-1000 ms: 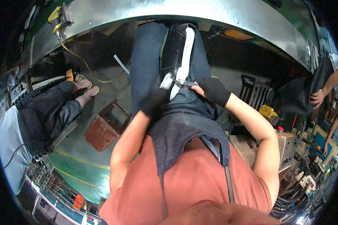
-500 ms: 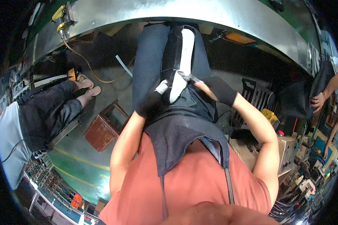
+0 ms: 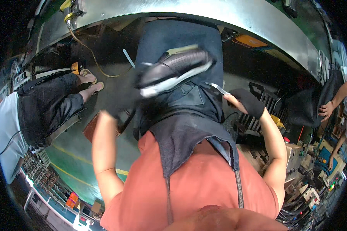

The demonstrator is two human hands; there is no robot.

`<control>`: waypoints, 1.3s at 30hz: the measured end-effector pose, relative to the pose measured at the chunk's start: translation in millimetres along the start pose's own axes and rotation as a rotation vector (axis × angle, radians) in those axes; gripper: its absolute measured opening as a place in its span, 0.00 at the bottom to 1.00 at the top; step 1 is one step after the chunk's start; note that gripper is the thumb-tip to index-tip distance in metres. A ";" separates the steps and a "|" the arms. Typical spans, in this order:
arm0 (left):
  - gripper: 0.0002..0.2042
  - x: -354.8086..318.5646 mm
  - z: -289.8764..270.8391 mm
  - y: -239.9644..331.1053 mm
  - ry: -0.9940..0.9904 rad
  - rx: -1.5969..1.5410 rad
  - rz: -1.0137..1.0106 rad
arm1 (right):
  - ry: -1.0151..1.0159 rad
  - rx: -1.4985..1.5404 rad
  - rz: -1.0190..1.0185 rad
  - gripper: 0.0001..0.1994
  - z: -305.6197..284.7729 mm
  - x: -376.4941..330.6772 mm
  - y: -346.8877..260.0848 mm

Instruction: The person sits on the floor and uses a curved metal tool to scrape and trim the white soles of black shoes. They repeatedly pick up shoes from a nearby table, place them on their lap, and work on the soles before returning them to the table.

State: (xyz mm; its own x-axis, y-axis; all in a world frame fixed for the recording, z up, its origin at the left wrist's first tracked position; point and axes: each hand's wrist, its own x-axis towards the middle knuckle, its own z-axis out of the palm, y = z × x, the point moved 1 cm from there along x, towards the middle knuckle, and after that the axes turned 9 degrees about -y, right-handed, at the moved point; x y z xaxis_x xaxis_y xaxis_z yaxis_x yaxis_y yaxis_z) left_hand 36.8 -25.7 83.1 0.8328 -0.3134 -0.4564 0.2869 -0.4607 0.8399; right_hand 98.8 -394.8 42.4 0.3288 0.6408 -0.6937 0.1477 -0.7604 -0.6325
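A black shoe with a white sole (image 3: 175, 69) is above my lap, lying slantwise with its sole edge toward me, smeared by motion. My left hand (image 3: 123, 98), in a black glove, grips the shoe's left end; the fingers themselves are blurred. To the right of the shoe, my right hand (image 3: 247, 103) wears a black glove that leaves the fingertips bare. It is closed round a small knife with a curved silver blade (image 3: 216, 88). The blade points up and left, apart from the shoe. A dark apron (image 3: 192, 133) covers my lap.
A metal workbench (image 3: 169, 9) runs across the far side, with a yellow tool (image 3: 66, 8) and its hose at the left. A brown stool (image 3: 90, 129) stands beside my left arm. One person (image 3: 46, 111) sits at left; another person's hand (image 3: 327, 111) shows at right.
The shoe has turned from sole-up and lengthwise to sideways, showing its black upper. My left hand has moved left with it. My right hand has drawn the knife away to the right.
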 end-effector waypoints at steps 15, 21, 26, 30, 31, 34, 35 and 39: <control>0.31 62.3 110.3 -54.2 0.438 -0.190 0.201 | -0.087 -0.110 -0.136 0.23 -41.7 56.3 -49.7; 0.37 71.9 126.5 -60.1 0.436 -0.009 0.121 | 0.238 -0.643 -0.261 0.23 -23.8 83.4 -77.8; 0.31 98.0 122.8 -81.6 0.312 -0.537 0.071 | 0.108 -0.640 -0.365 0.24 -46.1 103.3 -26.8; 0.31 113.5 124.8 -70.0 0.719 -0.006 0.288 | -0.250 -0.248 -0.057 0.24 -65.1 73.9 -58.4; 0.32 109.7 123.9 -76.0 0.657 -0.012 0.279 | -0.081 -0.655 -0.176 0.24 -61.3 71.9 -69.3; 0.29 123.9 105.0 -84.6 0.769 0.024 0.176 | 0.021 -0.755 -0.145 0.21 -36.1 48.6 -118.5; 0.28 123.4 99.4 -81.8 0.795 0.024 0.319 | 0.058 -0.770 -0.153 0.21 -31.3 43.7 -127.8; 0.19 107.7 45.9 -57.6 0.355 0.011 0.184 | 0.089 -0.497 -0.368 0.20 -21.5 79.2 -73.5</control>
State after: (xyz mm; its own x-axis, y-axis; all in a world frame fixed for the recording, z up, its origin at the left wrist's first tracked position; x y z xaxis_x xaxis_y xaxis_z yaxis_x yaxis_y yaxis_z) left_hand 88.3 -71.0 -27.9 0.9823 -0.0858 -0.1665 0.1137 -0.4335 0.8940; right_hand 134.0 -290.4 41.3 0.2469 0.8754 -0.4156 0.6756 -0.4629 -0.5738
